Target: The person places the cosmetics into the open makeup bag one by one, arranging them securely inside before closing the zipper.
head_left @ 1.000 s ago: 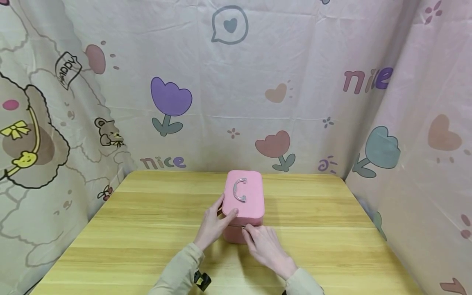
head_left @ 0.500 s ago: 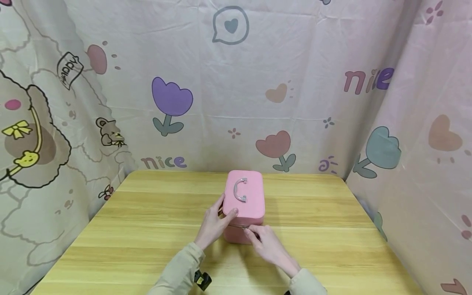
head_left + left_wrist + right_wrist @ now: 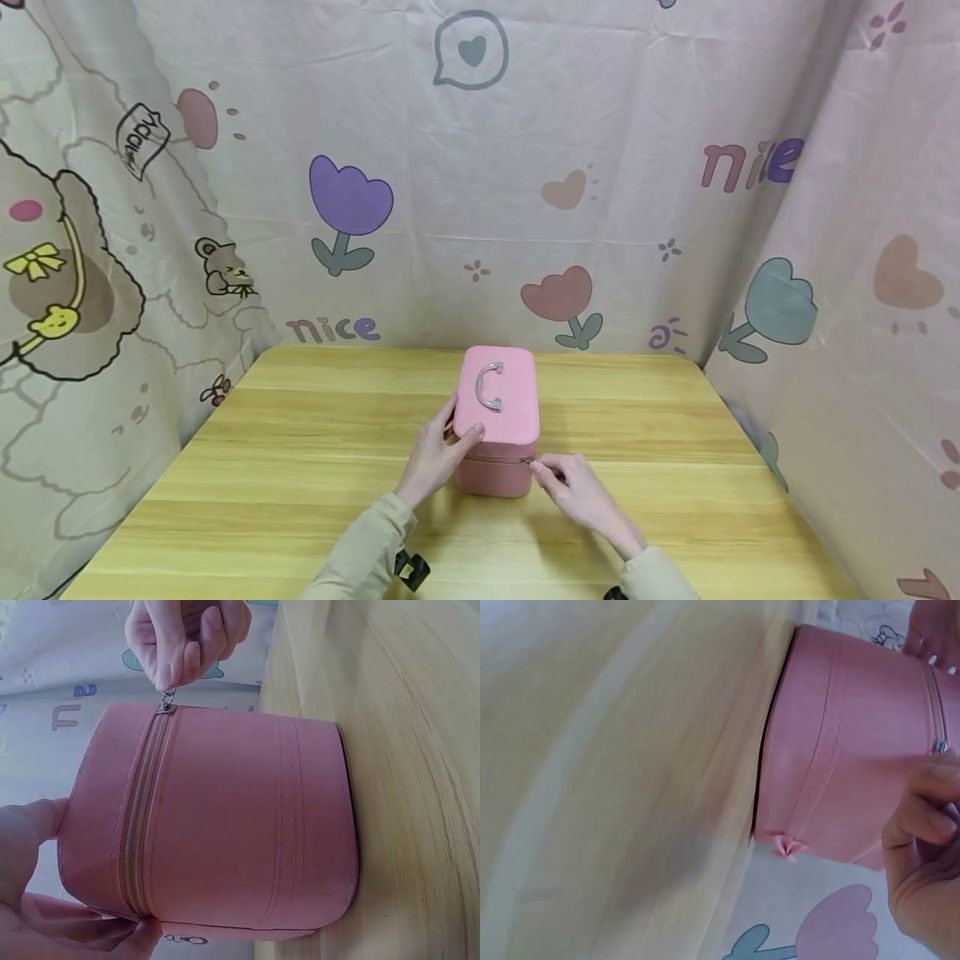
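A pink zip-up vanity case [image 3: 517,417] stands upright on the table, a silver handle [image 3: 481,388] on its lid. My left hand [image 3: 431,462] grips the lid at its near left corner, thumb on top and fingers against the side. My right hand [image 3: 585,496] pinches the zipper pull [image 3: 169,696] at the near right corner, just off the case. Along the front, the zipper [image 3: 139,825] runs between lid and body, its teeth looking closed in the left wrist view. A small pink bow [image 3: 786,846] sits low on the case in the right wrist view.
The wooden table [image 3: 315,433] spreads around the case on all sides. A printed curtain [image 3: 465,167] hangs behind the table's back edge and along both sides. Dark wrist straps show at the sleeves [image 3: 367,546].
My right hand has slid the zipper pull rightward along the case's front, from near the middle to the right corner. The left hand and the case have stayed in place.
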{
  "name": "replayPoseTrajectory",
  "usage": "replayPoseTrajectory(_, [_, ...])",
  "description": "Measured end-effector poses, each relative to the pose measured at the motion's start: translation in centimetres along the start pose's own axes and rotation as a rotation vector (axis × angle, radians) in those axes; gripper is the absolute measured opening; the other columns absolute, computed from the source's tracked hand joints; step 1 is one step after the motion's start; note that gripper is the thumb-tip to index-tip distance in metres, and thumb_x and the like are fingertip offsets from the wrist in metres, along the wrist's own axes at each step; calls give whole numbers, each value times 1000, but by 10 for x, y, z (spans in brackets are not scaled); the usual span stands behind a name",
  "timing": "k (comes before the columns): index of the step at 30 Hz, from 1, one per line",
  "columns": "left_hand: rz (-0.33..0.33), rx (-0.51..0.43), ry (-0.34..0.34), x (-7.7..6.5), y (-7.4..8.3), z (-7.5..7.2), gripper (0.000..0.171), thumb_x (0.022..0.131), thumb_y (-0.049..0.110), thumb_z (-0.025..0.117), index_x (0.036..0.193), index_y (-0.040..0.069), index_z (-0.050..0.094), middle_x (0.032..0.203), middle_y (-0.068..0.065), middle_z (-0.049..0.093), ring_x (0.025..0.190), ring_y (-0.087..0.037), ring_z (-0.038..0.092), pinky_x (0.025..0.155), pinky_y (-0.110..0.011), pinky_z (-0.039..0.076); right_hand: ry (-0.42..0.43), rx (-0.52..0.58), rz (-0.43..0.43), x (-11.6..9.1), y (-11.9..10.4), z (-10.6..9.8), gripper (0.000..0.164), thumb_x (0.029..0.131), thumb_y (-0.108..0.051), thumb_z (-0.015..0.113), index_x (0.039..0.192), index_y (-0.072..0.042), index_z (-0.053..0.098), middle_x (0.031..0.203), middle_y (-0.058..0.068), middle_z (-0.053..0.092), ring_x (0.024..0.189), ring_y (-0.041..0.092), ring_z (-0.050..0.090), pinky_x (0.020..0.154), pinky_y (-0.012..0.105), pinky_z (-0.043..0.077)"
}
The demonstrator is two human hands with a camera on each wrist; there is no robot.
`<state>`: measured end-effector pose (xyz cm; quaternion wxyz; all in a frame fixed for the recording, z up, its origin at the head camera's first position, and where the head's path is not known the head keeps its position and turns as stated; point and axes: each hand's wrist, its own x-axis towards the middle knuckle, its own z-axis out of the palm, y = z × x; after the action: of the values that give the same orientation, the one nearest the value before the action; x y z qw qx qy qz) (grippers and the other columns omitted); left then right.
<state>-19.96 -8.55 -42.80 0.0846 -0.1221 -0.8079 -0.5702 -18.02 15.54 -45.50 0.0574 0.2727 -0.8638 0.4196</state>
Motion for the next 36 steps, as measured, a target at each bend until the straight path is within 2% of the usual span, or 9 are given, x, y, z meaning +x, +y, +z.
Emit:
replayPoseTrajectory(12, [3, 3, -16, 1, -1, 0, 75, 97, 22, 67, 153, -11, 29, 154, -33, 38, 141, -44, 44, 111, -48, 44, -25, 24, -39, 5, 13, -14, 41, 102, -12, 56, 62, -10, 48, 54, -12, 38, 48, -8, 31, 43, 14, 30])
replayPoseTrajectory(18, [4, -4, -19, 0, -1, -1, 76, 97, 23, 67, 152, -12, 28, 154, -34, 36, 141, -44, 44, 112, -48, 44, -59, 67, 26, 6, 17, -20, 39, 103, -16, 55, 66, -4, 52, 54, -12, 42, 45, -5, 40, 41, 17, 36])
replayPoseTrajectory(23, [24, -7, -17, 0, -2, 0, 74, 97, 21, 67, 152, -13, 29, 154, -34, 36, 141, -44, 45, 111, -47, 45, -71, 105, 41, 7, 21, -22, 39, 104, -18, 54, 70, 2, 57, 52, 1, 52, 43, 4, 51, 41, 21, 44])
replayPoseTrajectory(25, [31, -15, -19, 1, -3, 0, 74, 97, 20, 67, 152, -13, 29, 154, -34, 37, 141, -44, 45, 111, -47, 45, -73, 128, 41, 6, 23, -22, 37, 104, -18, 55, 74, 3, 61, 56, 8, 60, 48, 7, 57, 46, 24, 49])
replayPoseTrajectory(29, [43, -47, -37, 3, -5, -3, 73, 97, 18, 67, 151, -13, 30, 155, -34, 36, 142, -45, 43, 111, -46, 44, -84, 198, 66, 7, 27, -23, 27, 102, -15, 58, 89, 7, 69, 76, 16, 73, 67, 14, 70, 66, 24, 58])
replayPoseTrajectory(32, [29, -72, -50, 4, -7, -7, 72, 97, 16, 67, 152, -12, 30, 156, -33, 34, 143, -45, 41, 113, -47, 42, -107, 245, 80, 9, 28, -24, 24, 101, -15, 60, 98, 7, 71, 91, 20, 76, 83, 19, 75, 81, 21, 59])
replayPoseTrajectory(36, [-18, -93, -64, 6, -11, -13, 71, 96, 16, 68, 153, -6, 33, 158, -29, 36, 144, -44, 41, 116, -49, 39, -123, 260, 70, 13, 26, -24, 21, 99, -17, 63, 99, 2, 73, 97, 23, 76, 88, 18, 75, 84, 20, 57])
